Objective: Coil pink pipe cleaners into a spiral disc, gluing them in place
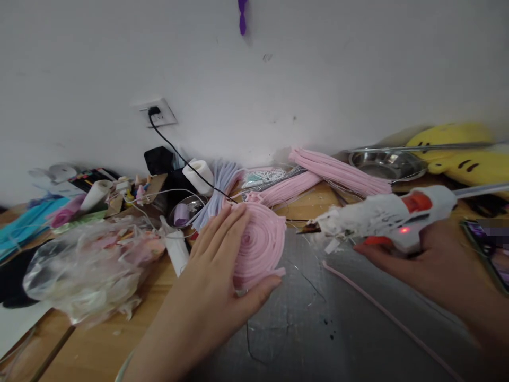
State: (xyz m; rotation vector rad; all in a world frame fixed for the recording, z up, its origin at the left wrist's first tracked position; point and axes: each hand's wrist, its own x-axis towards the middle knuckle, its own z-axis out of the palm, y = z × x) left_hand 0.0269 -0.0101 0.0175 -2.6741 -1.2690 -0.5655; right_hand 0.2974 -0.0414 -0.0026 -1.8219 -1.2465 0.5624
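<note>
Left hand (214,273) flat over pink coil (262,244), right hand (435,265) round glue gun (366,216) (plastic bag (99,270) beside, black cord (178,152) behind).

The coil (262,241) is pale pink with a spiral pattern. Right of the coil, the glue gun (374,212) is white and orange-red, with 1 red light (404,230); farther right, the plush item (453,165) is yellow with dark stripes. Behind the coil, 2 bundles (342,172) are pink.

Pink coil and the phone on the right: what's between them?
In the head view, the right hand, holding the white glue gun, and a thin pink strip on the grey surface.
</note>
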